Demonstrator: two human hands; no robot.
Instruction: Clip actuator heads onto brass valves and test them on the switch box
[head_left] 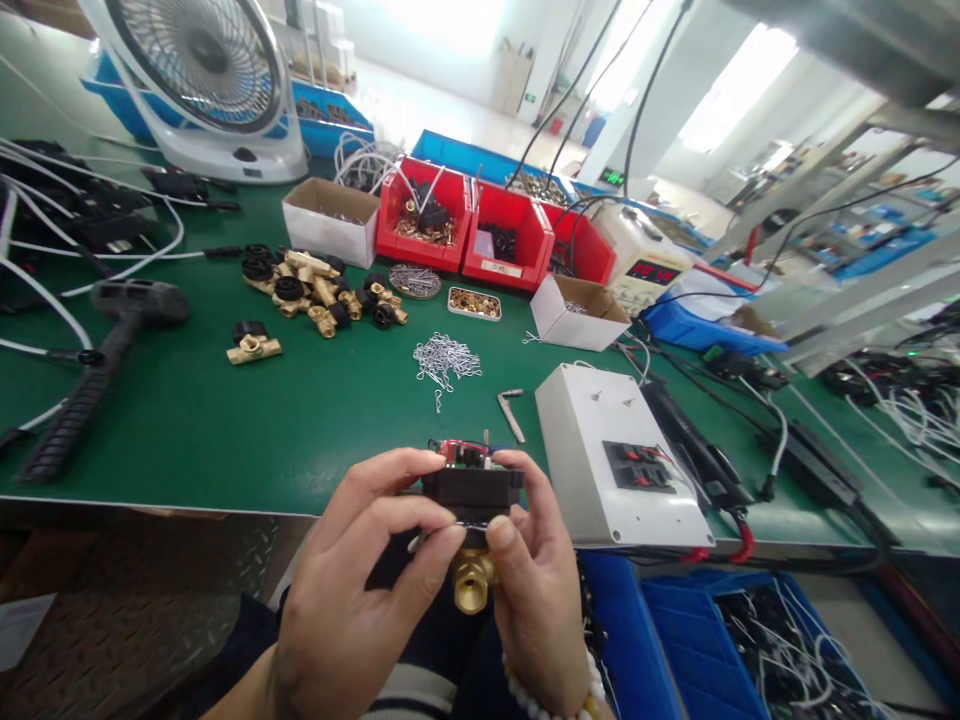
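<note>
Between both hands, near the table's front edge, is a black valve actuator [472, 490] with red wires and a circuit board showing at its open top. A brass valve body [471, 588] sticks out below it. My left hand [367, 575] is closed on the actuator's left side, its thumb and a finger pinched at the lower edge beside a thin, shiny metal piece, perhaps a clip. My right hand [536, 570] grips the right side, thumb against the lower front. Beyond the hands lie a pile of metal R-clips [448, 357] and a small grey angled tool [511, 415].
Brass valve fittings [322, 285] are heaped at mid-left, behind a black hammer [112, 350]. Red bins [504, 235] and white cardboard boxes [330, 225] line the back. A grey switch box [600, 460] stands close on the right. A white fan [217, 90] is at back left.
</note>
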